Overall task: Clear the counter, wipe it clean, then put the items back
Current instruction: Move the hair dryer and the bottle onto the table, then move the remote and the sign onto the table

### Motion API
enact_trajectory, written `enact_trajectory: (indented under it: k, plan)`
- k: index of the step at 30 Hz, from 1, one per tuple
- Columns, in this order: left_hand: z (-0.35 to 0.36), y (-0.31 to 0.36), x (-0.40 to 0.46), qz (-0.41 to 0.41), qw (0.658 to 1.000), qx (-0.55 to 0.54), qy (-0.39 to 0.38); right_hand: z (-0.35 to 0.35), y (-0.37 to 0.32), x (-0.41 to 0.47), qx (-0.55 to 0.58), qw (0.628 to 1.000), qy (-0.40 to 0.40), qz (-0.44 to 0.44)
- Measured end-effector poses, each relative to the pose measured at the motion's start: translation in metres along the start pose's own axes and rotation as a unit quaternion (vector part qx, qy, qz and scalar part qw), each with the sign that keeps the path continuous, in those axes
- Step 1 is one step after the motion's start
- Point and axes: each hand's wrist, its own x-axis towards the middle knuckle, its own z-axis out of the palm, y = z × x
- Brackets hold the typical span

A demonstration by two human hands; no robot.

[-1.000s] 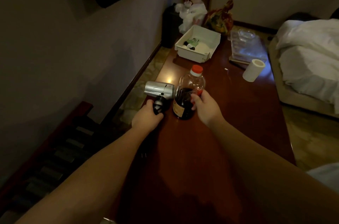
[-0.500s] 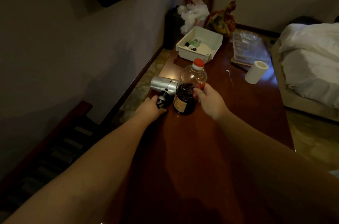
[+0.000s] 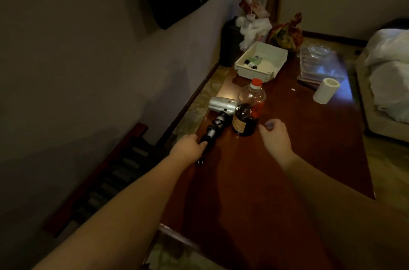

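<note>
A silver hair dryer with a black handle lies on the dark red wooden counter near its left edge. Its cord and plug trail toward me. My left hand sits at the end of the handle, with loosely curled fingertips just touching it. A bottle with a red cap and dark liquid stands upright right beside the dryer. My right hand hovers a short way to the bottle's right, fingers loose and apart, holding nothing.
A white tray with small bottles sits farther back, clear plastic containers and a paper roll at back right. A bed flanks the counter's right side. The wall, a black bin and a slatted wooden rack are left.
My right hand has let go of the bottle and drawn back to the right. My left hand has slid back from the dryer's handle to its end.
</note>
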Motion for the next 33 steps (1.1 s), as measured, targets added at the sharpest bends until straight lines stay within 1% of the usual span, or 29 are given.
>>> enact_trajectory:
  k: [4, 7, 11, 14, 18, 19, 23, 28, 33]
  plan:
    - [-0.027, -0.03, -0.071, -0.01, 0.998, -0.049, 0.026, 0.009, -0.019, -0.061, -0.021, 0.995, -0.083, -0.043]
    - [-0.048, -0.054, -0.131, -0.023, 0.996, -0.07, 0.052, 0.013, -0.045, -0.105, -0.074, 0.982, -0.15, -0.091]
    - [-0.072, -0.091, -0.219, -0.05, 0.989, -0.103, 0.097, 0.018, -0.086, -0.176, -0.155, 0.942, -0.263, -0.143]
    - [-0.081, -0.126, -0.291, -0.086, 0.977, -0.139, 0.134, 0.024, -0.119, -0.243, -0.177, 0.913, -0.323, -0.173]
    - [-0.082, -0.168, -0.394, -0.147, 0.942, -0.241, 0.179, 0.034, -0.147, -0.343, -0.149, 0.897, -0.356, -0.216]
    - [-0.08, -0.175, -0.414, -0.156, 0.937, -0.248, 0.192, 0.035, -0.149, -0.363, -0.14, 0.892, -0.369, -0.218]
    - [-0.067, -0.219, -0.52, -0.192, 0.913, -0.255, 0.255, 0.048, -0.152, -0.46, -0.157, 0.851, -0.426, -0.265]
    - [-0.042, -0.269, -0.636, -0.252, 0.872, -0.285, 0.309, 0.063, -0.158, -0.569, -0.167, 0.817, -0.442, -0.331]
    - [-0.027, -0.299, -0.732, -0.291, 0.831, -0.314, 0.355, 0.075, -0.172, -0.656, -0.165, 0.778, -0.466, -0.388]
